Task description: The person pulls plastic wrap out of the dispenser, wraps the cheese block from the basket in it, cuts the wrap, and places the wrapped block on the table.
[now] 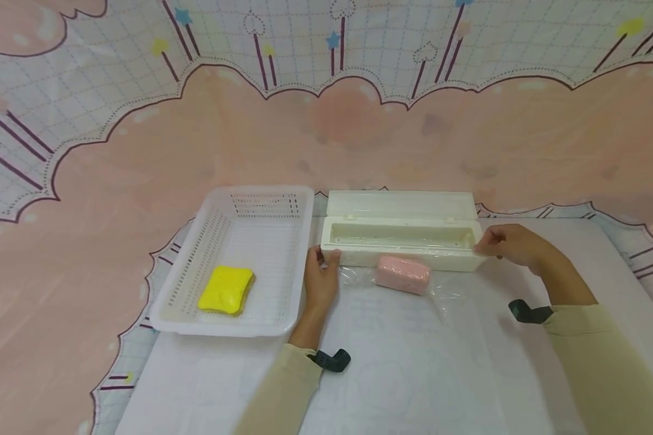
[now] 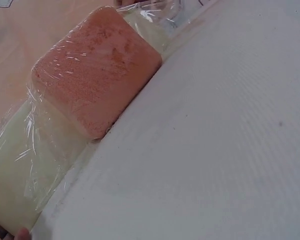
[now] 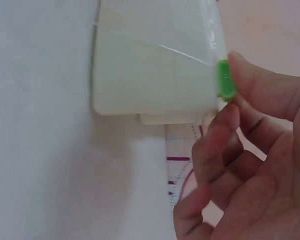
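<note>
a flat white worktop (image 1: 424, 380) lies beneath the left hand (image 1: 322, 284) and right hand (image 1: 511, 241). left of the left fingers sits a white perforated plastic basket (image 1: 223, 330). between both hands stands a long cream plastic box (image 1: 457, 260), lid open, its left end gripped by the left fingers. before it, between the fingers, lies a pink rectangular block (image 1: 402, 275) in clear film (image 1: 354, 276); the right fingers pinch a small green plastic tab (image 3: 225, 80).
</note>
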`<action>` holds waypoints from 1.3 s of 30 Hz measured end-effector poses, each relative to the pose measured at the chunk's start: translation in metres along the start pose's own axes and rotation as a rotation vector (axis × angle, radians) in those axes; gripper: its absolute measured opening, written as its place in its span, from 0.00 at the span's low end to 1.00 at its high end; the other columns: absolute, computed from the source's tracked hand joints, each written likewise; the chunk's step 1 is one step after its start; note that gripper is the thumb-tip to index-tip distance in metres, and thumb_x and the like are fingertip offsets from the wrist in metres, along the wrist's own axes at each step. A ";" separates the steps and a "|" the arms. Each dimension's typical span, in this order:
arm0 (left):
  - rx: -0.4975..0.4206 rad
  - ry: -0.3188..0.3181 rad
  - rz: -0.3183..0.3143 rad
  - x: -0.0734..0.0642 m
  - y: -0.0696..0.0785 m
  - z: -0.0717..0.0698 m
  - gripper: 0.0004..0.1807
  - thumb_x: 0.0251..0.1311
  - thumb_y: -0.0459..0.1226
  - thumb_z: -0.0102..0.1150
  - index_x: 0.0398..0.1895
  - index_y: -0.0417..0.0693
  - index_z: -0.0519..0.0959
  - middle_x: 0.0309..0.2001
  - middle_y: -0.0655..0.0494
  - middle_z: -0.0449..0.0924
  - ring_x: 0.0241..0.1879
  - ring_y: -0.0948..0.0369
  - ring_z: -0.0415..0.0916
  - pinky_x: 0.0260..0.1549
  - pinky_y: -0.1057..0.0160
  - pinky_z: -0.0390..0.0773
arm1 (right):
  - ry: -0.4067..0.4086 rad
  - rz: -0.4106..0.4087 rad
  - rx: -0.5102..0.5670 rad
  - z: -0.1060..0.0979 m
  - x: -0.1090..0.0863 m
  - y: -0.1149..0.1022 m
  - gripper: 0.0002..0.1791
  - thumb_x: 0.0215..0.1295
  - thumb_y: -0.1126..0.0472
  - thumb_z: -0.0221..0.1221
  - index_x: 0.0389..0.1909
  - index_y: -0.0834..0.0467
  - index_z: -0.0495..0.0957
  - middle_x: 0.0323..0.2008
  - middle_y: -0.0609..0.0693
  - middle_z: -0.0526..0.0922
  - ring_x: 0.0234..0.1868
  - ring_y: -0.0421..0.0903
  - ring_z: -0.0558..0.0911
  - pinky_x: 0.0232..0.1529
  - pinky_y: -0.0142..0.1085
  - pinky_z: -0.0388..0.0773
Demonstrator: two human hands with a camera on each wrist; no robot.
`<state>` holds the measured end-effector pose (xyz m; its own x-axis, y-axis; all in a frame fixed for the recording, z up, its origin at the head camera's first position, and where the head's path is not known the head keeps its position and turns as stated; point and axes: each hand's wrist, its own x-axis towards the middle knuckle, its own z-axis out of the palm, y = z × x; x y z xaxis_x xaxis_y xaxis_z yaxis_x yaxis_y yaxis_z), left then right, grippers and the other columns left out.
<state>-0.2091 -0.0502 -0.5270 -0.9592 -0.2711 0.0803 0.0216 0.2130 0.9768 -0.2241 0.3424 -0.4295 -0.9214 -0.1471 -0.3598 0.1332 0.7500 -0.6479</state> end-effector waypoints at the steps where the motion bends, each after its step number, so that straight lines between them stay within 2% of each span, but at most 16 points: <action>1: -0.009 -0.007 -0.015 0.000 0.001 0.001 0.22 0.72 0.44 0.60 0.61 0.40 0.71 0.57 0.41 0.77 0.61 0.48 0.75 0.58 0.49 0.76 | -0.005 -0.003 0.030 0.002 -0.002 0.003 0.18 0.72 0.48 0.60 0.47 0.61 0.76 0.41 0.51 0.77 0.45 0.51 0.73 0.43 0.40 0.72; 5: -0.039 -0.023 -0.087 0.000 0.005 0.002 0.25 0.73 0.46 0.57 0.65 0.40 0.69 0.62 0.41 0.74 0.66 0.48 0.71 0.65 0.47 0.72 | -0.005 0.048 0.175 0.012 -0.011 0.012 0.29 0.77 0.41 0.52 0.63 0.61 0.67 0.54 0.58 0.75 0.54 0.53 0.73 0.50 0.37 0.74; 7: -0.061 -0.029 -0.118 0.000 0.009 0.002 0.27 0.75 0.48 0.54 0.66 0.40 0.68 0.64 0.42 0.73 0.67 0.48 0.69 0.68 0.46 0.69 | 0.033 0.086 0.239 0.018 -0.018 0.014 0.38 0.76 0.35 0.47 0.69 0.63 0.60 0.59 0.61 0.70 0.57 0.55 0.71 0.50 0.35 0.74; 10: -0.095 -0.030 -0.124 -0.002 0.016 0.001 0.30 0.76 0.51 0.48 0.68 0.37 0.68 0.65 0.41 0.72 0.67 0.47 0.69 0.70 0.45 0.66 | 0.170 0.108 0.269 0.032 -0.028 0.010 0.46 0.74 0.29 0.44 0.70 0.66 0.55 0.58 0.63 0.67 0.55 0.56 0.71 0.45 0.31 0.75; 12: -0.081 -0.014 -0.109 -0.004 0.021 0.000 0.35 0.77 0.53 0.45 0.73 0.36 0.63 0.71 0.40 0.66 0.73 0.46 0.63 0.73 0.45 0.61 | 0.291 0.061 0.207 0.044 -0.035 0.005 0.43 0.74 0.31 0.46 0.66 0.66 0.58 0.52 0.62 0.68 0.50 0.55 0.72 0.38 0.30 0.74; 13: -0.054 -0.004 -0.082 -0.006 0.023 0.000 0.36 0.77 0.53 0.45 0.75 0.35 0.60 0.74 0.39 0.63 0.75 0.46 0.60 0.75 0.45 0.58 | 0.346 0.022 0.165 0.051 -0.039 0.001 0.40 0.74 0.32 0.49 0.64 0.65 0.61 0.49 0.61 0.70 0.48 0.54 0.72 0.36 0.30 0.74; 16: 0.143 0.019 0.056 -0.020 0.031 0.005 0.39 0.75 0.51 0.49 0.79 0.37 0.54 0.77 0.38 0.55 0.78 0.44 0.52 0.76 0.42 0.53 | 0.469 -0.143 0.025 0.074 -0.047 -0.011 0.29 0.71 0.41 0.61 0.55 0.62 0.71 0.43 0.58 0.76 0.44 0.51 0.75 0.32 0.30 0.74; 18: 0.338 0.021 0.226 -0.031 0.036 0.010 0.36 0.72 0.48 0.54 0.76 0.39 0.61 0.76 0.39 0.56 0.77 0.43 0.52 0.73 0.39 0.55 | 0.493 -0.248 -0.028 0.088 -0.049 -0.019 0.23 0.67 0.47 0.67 0.51 0.59 0.76 0.42 0.56 0.80 0.42 0.50 0.78 0.33 0.30 0.75; 20: 0.528 0.033 0.423 -0.043 0.042 0.018 0.29 0.68 0.45 0.59 0.69 0.43 0.71 0.70 0.40 0.64 0.71 0.43 0.59 0.64 0.38 0.62 | 0.487 -0.321 -0.066 0.100 -0.045 -0.028 0.21 0.64 0.50 0.70 0.51 0.57 0.80 0.44 0.55 0.84 0.42 0.49 0.81 0.35 0.30 0.77; 23: 0.734 0.000 0.656 -0.052 0.049 0.027 0.17 0.66 0.44 0.63 0.56 0.53 0.82 0.63 0.49 0.73 0.65 0.48 0.65 0.56 0.41 0.66 | 0.475 -0.393 -0.103 0.117 -0.036 -0.039 0.20 0.62 0.53 0.72 0.53 0.55 0.82 0.47 0.53 0.86 0.42 0.49 0.83 0.35 0.34 0.79; 25: 0.817 -0.050 0.739 -0.051 0.052 0.031 0.11 0.67 0.45 0.64 0.50 0.59 0.85 0.59 0.55 0.77 0.62 0.51 0.69 0.55 0.43 0.67 | 0.476 -0.423 -0.108 0.126 -0.030 -0.044 0.20 0.62 0.55 0.72 0.53 0.56 0.82 0.47 0.54 0.87 0.43 0.51 0.84 0.38 0.40 0.82; 26: 0.841 -0.085 0.761 -0.049 0.052 0.032 0.10 0.66 0.45 0.65 0.49 0.61 0.85 0.56 0.58 0.79 0.60 0.54 0.71 0.55 0.44 0.68 | 0.484 -0.437 -0.108 0.129 -0.027 -0.046 0.19 0.62 0.56 0.72 0.53 0.56 0.82 0.46 0.54 0.88 0.43 0.52 0.85 0.39 0.43 0.83; 29: 0.861 -0.176 0.769 -0.043 0.052 0.034 0.09 0.66 0.47 0.67 0.47 0.62 0.86 0.50 0.63 0.82 0.57 0.58 0.75 0.56 0.47 0.69 | 0.512 -0.450 -0.078 0.137 -0.021 -0.050 0.17 0.64 0.58 0.70 0.50 0.58 0.81 0.42 0.56 0.89 0.44 0.55 0.87 0.45 0.52 0.83; 32: 0.826 -0.209 0.756 -0.038 0.051 0.034 0.09 0.66 0.45 0.67 0.47 0.61 0.87 0.46 0.64 0.83 0.52 0.61 0.79 0.54 0.50 0.70 | 0.524 -0.440 -0.055 0.141 -0.017 -0.052 0.13 0.68 0.57 0.67 0.48 0.59 0.80 0.39 0.59 0.89 0.41 0.56 0.88 0.41 0.51 0.83; 35: 0.817 -0.252 0.729 -0.038 0.050 0.033 0.09 0.68 0.45 0.64 0.48 0.59 0.88 0.45 0.63 0.85 0.51 0.61 0.81 0.50 0.53 0.73 | 0.483 -0.402 -0.035 0.144 -0.017 -0.053 0.12 0.73 0.55 0.62 0.49 0.59 0.80 0.38 0.59 0.89 0.38 0.55 0.87 0.37 0.46 0.82; 39: 0.878 -0.388 0.653 -0.043 0.048 0.029 0.10 0.69 0.47 0.61 0.43 0.59 0.89 0.39 0.62 0.88 0.44 0.61 0.84 0.40 0.57 0.78 | 0.371 -0.321 -0.056 0.146 -0.020 -0.051 0.12 0.74 0.55 0.60 0.47 0.60 0.82 0.35 0.55 0.87 0.34 0.49 0.84 0.32 0.38 0.78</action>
<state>-0.1748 -0.0016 -0.4896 -0.8627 0.4044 0.3035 0.4874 0.8251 0.2860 -0.1594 0.2129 -0.4876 -0.9819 -0.1447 0.1223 -0.1894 0.7391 -0.6464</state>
